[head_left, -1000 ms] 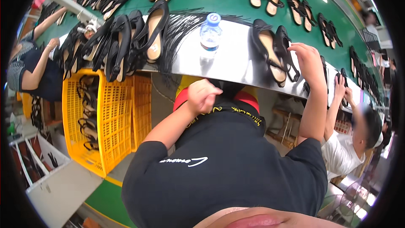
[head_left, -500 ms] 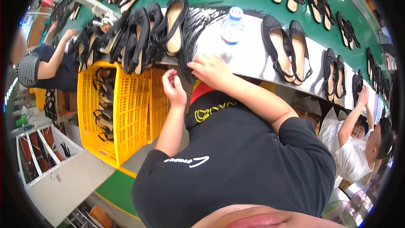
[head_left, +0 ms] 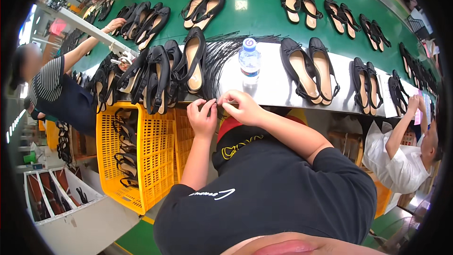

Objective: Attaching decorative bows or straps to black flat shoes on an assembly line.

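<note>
My left hand (head_left: 203, 119) and my right hand (head_left: 243, 107) meet fingertip to fingertip at the table's near edge. Both are closed in a pinch, with a thin black cord (head_left: 216, 104) between them, mostly hidden by the fingers. Just beyond, a heap of similar black cords (head_left: 219, 70) spreads across the white tabletop. Several black slingback flats stand left of the heap, the nearest flat (head_left: 194, 63) showing a beige insole. A clear water bottle (head_left: 249, 61) with a white and blue cap stands upright beyond my right hand. Farther right lies a pair of black bow flats (head_left: 304, 73).
Below the table at left, a yellow plastic crate (head_left: 158, 156) holds several black shoes. A green conveyor surface (head_left: 255, 14) behind carries more pairs. One person in a striped top (head_left: 49, 82) reaches over it at left; another in white (head_left: 396, 160) works at right.
My hands have come together at the table edge, and the fingers have closed into a pinch. The view has shifted, and the person at left now reaches farther over the green surface.
</note>
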Demonstrator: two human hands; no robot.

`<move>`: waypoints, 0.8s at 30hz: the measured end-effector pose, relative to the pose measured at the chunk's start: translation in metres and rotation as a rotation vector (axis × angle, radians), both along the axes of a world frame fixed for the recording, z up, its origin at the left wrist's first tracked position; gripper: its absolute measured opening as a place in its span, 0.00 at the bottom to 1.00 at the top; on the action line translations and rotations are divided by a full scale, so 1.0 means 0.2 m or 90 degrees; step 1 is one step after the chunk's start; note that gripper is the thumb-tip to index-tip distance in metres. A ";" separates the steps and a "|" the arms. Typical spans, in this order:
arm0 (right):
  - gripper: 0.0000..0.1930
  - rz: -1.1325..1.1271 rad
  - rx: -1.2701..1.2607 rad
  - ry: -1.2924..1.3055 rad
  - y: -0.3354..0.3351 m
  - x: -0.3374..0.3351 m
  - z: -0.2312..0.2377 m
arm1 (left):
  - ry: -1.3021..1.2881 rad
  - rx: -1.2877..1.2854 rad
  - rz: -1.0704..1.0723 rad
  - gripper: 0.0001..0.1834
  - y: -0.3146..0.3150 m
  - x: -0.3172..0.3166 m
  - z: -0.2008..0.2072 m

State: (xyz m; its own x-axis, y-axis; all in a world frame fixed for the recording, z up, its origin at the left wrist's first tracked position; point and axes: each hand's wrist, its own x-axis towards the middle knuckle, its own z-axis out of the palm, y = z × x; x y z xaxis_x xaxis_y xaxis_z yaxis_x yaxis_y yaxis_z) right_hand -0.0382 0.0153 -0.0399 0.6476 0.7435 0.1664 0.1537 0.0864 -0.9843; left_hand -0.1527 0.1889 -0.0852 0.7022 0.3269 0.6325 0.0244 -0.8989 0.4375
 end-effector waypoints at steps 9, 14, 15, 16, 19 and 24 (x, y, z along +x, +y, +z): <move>0.04 0.009 0.254 0.012 -0.65 0.00 0.31 | -0.020 0.063 -0.028 0.10 0.01 0.03 0.06; 0.02 -0.004 0.076 0.252 -1.09 0.00 0.27 | -0.098 0.075 -0.105 0.10 -0.14 0.00 0.14; 0.03 -0.085 0.016 0.286 -1.15 -0.02 0.27 | -0.120 0.065 -0.138 0.09 -0.19 0.01 0.17; 0.03 -0.128 -0.039 0.285 -1.21 -0.02 0.25 | -0.146 0.058 -0.185 0.07 -0.23 0.02 0.21; 0.08 -0.200 -0.148 0.259 -1.46 -0.03 0.20 | -0.229 -0.061 -0.319 0.07 -0.32 0.06 0.25; 0.18 -0.221 -0.132 0.373 -1.93 -0.20 0.05 | -0.162 -0.184 -0.429 0.08 -0.50 0.18 0.29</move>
State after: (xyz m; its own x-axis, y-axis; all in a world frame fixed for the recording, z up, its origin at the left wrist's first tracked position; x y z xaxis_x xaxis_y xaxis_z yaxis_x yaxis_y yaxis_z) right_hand -0.0787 -0.3709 -0.0295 0.7923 0.4570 -0.4043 -0.4217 -0.0688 -0.9041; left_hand -0.1158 0.0887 -0.0268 0.6530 0.0571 0.7552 -0.6192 -0.5337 0.5759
